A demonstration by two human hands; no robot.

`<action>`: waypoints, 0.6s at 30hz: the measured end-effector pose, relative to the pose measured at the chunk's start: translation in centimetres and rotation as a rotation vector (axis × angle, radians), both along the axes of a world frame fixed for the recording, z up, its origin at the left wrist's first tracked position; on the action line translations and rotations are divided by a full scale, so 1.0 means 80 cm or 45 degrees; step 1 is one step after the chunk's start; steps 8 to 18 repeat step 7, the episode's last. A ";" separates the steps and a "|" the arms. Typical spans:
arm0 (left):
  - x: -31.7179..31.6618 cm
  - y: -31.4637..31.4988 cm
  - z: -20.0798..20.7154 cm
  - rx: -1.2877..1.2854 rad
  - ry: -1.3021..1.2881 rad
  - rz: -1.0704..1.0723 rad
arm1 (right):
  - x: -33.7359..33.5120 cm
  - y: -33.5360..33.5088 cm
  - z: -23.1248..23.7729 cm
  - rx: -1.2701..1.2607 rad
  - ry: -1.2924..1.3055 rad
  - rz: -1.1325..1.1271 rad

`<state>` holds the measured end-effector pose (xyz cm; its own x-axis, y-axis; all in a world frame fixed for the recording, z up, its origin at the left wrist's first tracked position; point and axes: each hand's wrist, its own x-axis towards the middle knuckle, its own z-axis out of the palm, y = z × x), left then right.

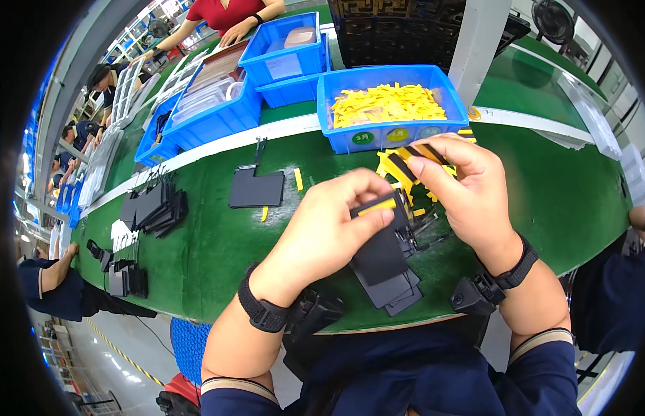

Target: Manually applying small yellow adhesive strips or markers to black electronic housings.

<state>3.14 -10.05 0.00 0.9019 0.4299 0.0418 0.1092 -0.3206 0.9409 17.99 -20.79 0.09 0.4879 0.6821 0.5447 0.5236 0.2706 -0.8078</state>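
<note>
My left hand (319,232) is closed on a flat black rectangular piece (378,258), its thumb pressing near a yellow strip (378,207) on the piece's upper edge. Up and to the right, my right hand (471,194) pinches a yellow-and-black strip (404,161) between thumb and fingers, apart from the black piece. Under the left hand's piece lies a small stack of similar black pieces (400,295) near the table's front edge. Loose yellow strips (394,168) and thin dark wires (433,239) lie behind and beside the held piece, partly hidden by my hands.
A blue bin (395,137) of yellow strips stands behind my hands. More blue bins (218,125) are at the back left. Black pieces with wires lie in a pile (156,208), a smaller group (128,279) and a stack (257,188). A person in red (229,14) works across the table.
</note>
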 end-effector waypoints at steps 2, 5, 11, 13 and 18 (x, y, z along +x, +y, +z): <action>0.003 -0.001 0.000 -0.140 -0.048 0.049 | -0.001 -0.002 0.001 -0.043 -0.064 0.005; 0.005 -0.002 -0.002 -0.367 -0.142 0.082 | 0.002 -0.002 0.001 -0.058 -0.178 -0.014; 0.005 -0.002 -0.004 -0.452 -0.190 0.067 | 0.003 -0.003 0.001 -0.055 -0.216 -0.050; 0.005 -0.002 -0.004 -0.452 -0.190 0.067 | 0.003 -0.003 0.001 -0.055 -0.216 -0.050; 0.005 -0.002 -0.004 -0.452 -0.190 0.067 | 0.003 -0.003 0.001 -0.055 -0.216 -0.050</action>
